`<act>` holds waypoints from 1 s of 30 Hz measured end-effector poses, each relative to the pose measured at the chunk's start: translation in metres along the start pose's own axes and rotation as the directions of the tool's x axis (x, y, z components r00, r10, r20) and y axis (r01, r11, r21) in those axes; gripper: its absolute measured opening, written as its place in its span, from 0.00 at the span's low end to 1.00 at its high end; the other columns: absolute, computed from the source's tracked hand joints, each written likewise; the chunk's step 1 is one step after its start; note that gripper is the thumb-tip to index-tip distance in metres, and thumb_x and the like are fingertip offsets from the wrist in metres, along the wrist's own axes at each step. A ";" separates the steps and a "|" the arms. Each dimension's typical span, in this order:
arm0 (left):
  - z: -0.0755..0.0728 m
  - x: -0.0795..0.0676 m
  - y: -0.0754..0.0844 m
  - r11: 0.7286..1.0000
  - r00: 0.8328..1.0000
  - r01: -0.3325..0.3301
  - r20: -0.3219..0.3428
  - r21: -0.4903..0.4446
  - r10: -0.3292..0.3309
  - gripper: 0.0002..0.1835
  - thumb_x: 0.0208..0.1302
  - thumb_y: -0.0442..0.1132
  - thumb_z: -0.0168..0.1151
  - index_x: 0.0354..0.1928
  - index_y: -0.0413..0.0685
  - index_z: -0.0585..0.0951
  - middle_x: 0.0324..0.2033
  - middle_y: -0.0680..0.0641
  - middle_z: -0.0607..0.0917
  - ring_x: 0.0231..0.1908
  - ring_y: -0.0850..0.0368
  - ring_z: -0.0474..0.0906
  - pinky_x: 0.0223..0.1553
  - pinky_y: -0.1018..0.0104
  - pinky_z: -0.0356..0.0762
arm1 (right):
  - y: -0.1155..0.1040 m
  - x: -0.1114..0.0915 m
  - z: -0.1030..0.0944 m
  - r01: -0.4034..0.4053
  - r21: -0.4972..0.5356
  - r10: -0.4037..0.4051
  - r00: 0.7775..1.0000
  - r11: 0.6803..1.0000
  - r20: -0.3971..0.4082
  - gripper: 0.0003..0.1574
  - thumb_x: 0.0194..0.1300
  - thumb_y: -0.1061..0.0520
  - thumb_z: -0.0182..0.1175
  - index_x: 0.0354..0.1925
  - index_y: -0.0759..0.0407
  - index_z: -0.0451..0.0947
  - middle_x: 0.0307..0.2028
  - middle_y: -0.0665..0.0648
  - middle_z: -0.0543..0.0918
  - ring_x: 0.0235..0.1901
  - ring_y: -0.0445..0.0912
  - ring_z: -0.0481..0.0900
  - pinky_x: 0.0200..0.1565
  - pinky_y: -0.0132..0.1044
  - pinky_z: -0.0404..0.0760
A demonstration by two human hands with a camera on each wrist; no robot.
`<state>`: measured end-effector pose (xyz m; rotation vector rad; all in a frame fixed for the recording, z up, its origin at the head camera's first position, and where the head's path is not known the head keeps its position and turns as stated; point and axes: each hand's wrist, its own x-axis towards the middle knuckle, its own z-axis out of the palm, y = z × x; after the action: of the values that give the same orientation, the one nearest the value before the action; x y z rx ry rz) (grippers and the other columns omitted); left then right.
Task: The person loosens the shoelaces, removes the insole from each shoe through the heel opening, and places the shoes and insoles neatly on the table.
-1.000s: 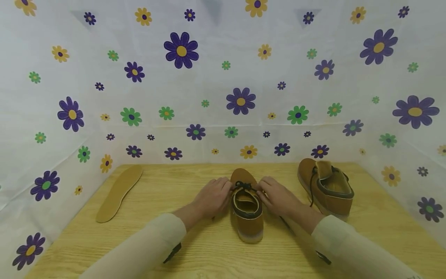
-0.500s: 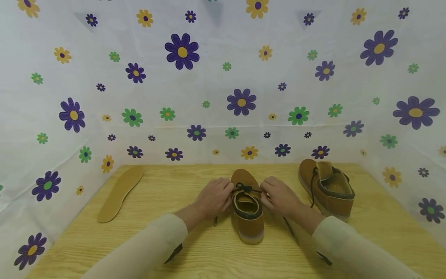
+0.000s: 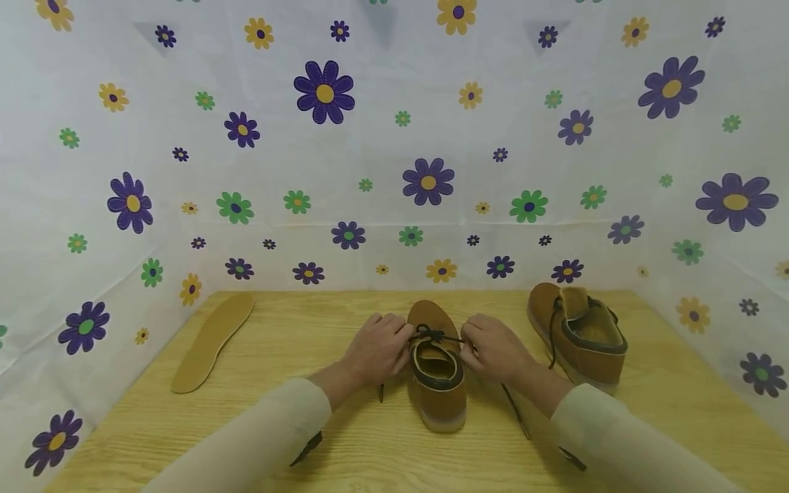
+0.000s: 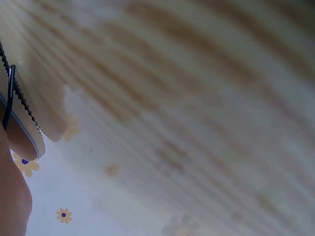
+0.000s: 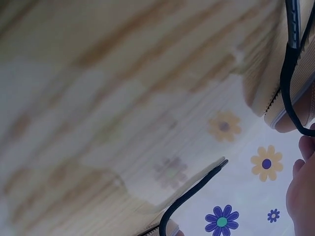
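Note:
A brown shoe stands upright mid-table, its heel toward me in the head view. Its dark shoelace is looped in a bow across the front of the opening. At the left of the shoe, my left hand pinches one side of the lace. My right hand pinches the other side, with a taut stretch of lace running from the bow to its fingers. Lace ends dangle below both hands. In the right wrist view, the black lace curves down to the right fingers. Fingertips are partly hidden.
A second brown shoe stands at the right, a lace hanging loose down its side. A tan insole lies at the left of the wooden table. A flower-patterned white sheet encloses the back and sides.
My right hand has moved slightly right, away from the bow, and more lace shows between them. The left hand has barely moved. Both shoes and the insole stay in place.

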<state>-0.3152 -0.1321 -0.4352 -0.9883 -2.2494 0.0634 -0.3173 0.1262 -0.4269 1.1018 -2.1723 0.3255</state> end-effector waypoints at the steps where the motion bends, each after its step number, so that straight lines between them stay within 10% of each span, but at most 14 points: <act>1: 0.000 0.000 0.000 1.000 1.000 -0.002 -0.009 0.007 0.002 0.07 0.58 0.41 0.47 0.36 0.50 0.73 0.31 0.52 0.75 0.33 0.55 0.72 0.34 0.63 0.64 | 0.000 0.000 0.000 0.000 -0.005 0.000 1.000 1.000 -0.006 0.08 0.46 0.61 0.53 0.19 0.51 0.63 0.20 0.45 0.63 0.23 0.38 0.58 0.29 0.31 0.63; 30: 0.004 -0.002 -0.003 0.995 0.992 0.025 -0.129 0.100 -0.012 0.10 0.52 0.44 0.48 0.32 0.53 0.78 0.22 0.54 0.73 0.25 0.56 0.64 0.32 0.63 0.59 | 0.000 -0.002 -0.002 -0.042 -0.028 0.040 0.997 0.999 -0.063 0.13 0.38 0.59 0.50 0.12 0.49 0.54 0.15 0.43 0.52 0.19 0.38 0.49 0.28 0.32 0.54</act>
<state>-0.3182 -0.1343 -0.4387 -0.8927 -2.1159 0.1016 -0.3161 0.1286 -0.4271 1.0192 -2.1401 0.3411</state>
